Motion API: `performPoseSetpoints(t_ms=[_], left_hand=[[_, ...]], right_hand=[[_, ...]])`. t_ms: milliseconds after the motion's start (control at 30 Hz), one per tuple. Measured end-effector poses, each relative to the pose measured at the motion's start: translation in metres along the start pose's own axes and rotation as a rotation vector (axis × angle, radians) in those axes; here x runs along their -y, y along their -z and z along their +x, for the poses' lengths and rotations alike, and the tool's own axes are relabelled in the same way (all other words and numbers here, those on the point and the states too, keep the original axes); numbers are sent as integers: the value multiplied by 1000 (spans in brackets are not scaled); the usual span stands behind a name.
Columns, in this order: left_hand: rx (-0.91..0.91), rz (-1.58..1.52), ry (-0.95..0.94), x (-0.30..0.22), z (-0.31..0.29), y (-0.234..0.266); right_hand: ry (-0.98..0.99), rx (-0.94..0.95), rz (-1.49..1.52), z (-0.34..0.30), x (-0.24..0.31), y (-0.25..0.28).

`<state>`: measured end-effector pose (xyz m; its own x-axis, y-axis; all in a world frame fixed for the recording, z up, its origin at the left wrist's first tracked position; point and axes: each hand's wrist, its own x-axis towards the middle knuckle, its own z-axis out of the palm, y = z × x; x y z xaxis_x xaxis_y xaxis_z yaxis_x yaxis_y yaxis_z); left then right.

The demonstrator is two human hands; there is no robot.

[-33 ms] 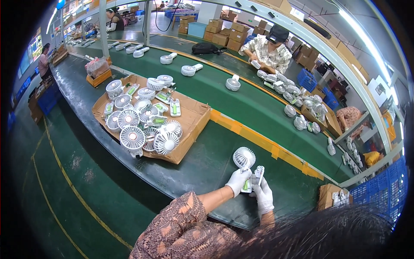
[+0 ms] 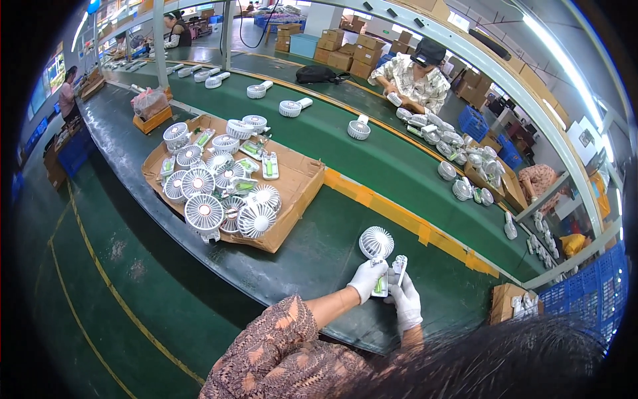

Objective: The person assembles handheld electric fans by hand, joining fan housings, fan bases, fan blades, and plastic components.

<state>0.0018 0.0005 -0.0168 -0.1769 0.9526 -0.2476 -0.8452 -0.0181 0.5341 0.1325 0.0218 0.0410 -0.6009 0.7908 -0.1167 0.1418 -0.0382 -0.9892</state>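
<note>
A small white handheld fan (image 2: 377,243) stands with its round grille upright above the near edge of the green desk (image 2: 319,253), its handle gripped from the left by the gloved left hand (image 2: 367,279), whose grip is clenched around the handle. Just beside it, the gloved right hand (image 2: 406,304) grasps a white cover piece (image 2: 399,267), held upright against the handle's open side, where a green part shows. Well apart to the left, a flat cardboard tray (image 2: 299,186) lies on the desk, loaded with many white fans (image 2: 204,213) lying with their grilles up and a few loose handle parts. Beyond a yellow strip, more fans (image 2: 359,128) sit spaced along the green conveyor belt (image 2: 399,166). At the far side a person in a patterned shirt and dark cap (image 2: 415,76) works over a cluster of fans, with cardboard boxes (image 2: 349,50) stacked behind.
</note>
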Motion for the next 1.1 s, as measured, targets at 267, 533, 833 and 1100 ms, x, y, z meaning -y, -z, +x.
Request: performPoseSetpoints(t_ms=[267,533,833,1100], left_hand=[[0,-49,46,-5,-4,-4],[4,-120,4,-10,-8,-9],[23,-142,2,-1,-1,1],[141,-486,153,-5,4,-2]], right_hand=[[10,-77,-61,0,3,-4],[139,-229,-112,4,-22,-1],[234,-370,-455,-3,-12,-8],[288,-400,-1106,-15,35,-35]])
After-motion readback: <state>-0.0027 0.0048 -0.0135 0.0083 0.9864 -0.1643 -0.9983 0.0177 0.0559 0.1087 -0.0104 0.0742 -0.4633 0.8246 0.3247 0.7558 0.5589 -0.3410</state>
